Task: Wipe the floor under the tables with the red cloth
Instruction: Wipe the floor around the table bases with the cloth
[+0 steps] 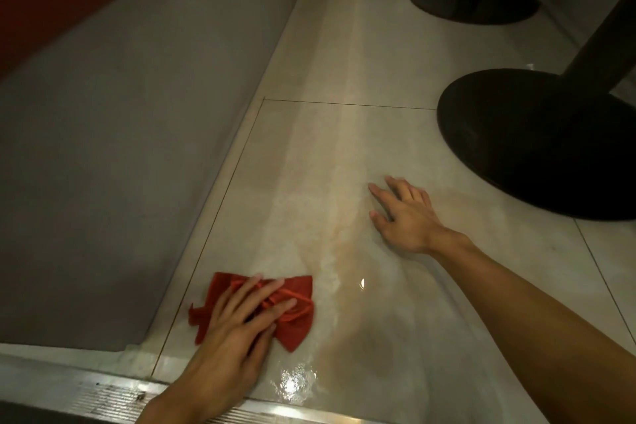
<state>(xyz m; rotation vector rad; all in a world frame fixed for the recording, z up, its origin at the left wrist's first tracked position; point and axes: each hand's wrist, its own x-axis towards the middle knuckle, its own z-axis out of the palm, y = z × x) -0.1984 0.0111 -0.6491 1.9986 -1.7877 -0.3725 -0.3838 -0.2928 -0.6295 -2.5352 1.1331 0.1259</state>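
Pressing or gripping, what is the left hand [237,323] doing on the red cloth [296,320]?
— Pressing. Its fingers lie straight and spread over the cloth, palm down, with nothing curled round it. The cloth sits on the floor [344,148] at the near left, just beside the grey bench base [120,148].
— And the right hand [406,213]?
— Flat on the tile, farther off and to the right. Its fingers are spread and hold nothing, and it lies close to the near black table base [537,148].
— How would you expect the cloth to behave?
— Light and soft, I'd say. It's bunched into folds under the fingers, with a ragged corner poking out at its left. On glossy, wet-looking tile it should slide easily. A flat palm over its middle looks the best hold; a pinch at one edge would likely just drag it into a rope.
— Its look?
— Plain orange-red fabric, crumpled and roughly bow-shaped, with its edges splayed right and left of the hand.
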